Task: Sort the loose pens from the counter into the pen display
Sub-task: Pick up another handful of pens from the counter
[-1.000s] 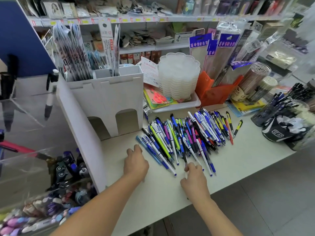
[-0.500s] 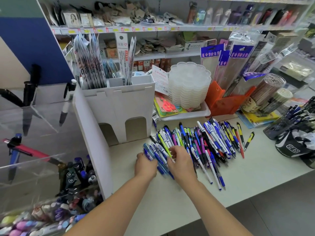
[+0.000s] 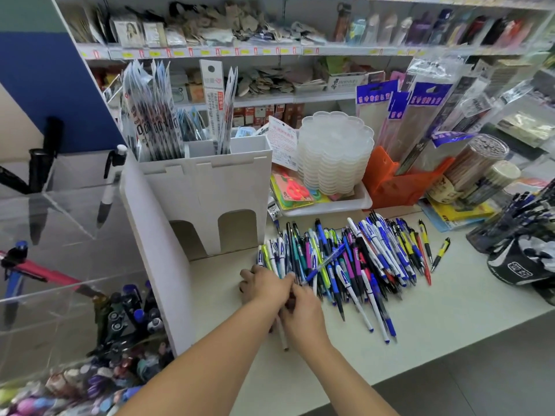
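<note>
Small pen bundle (image 3: 280, 334) grasped by left hand (image 3: 264, 285) and right hand (image 3: 303, 310), fingers curled round it. Risk: loosely aligned pens slipped, pile (image 3: 345, 259) scattered on lift.

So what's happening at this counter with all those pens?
A person is sorting a big pile of loose pens on a shop counter. Both hands are at the pile's near left edge: the left hand and the right hand are gathering a small bunch of pens between them. The clear pen display at the left already holds some pens, but most of the pile is still on the counter.
</note>
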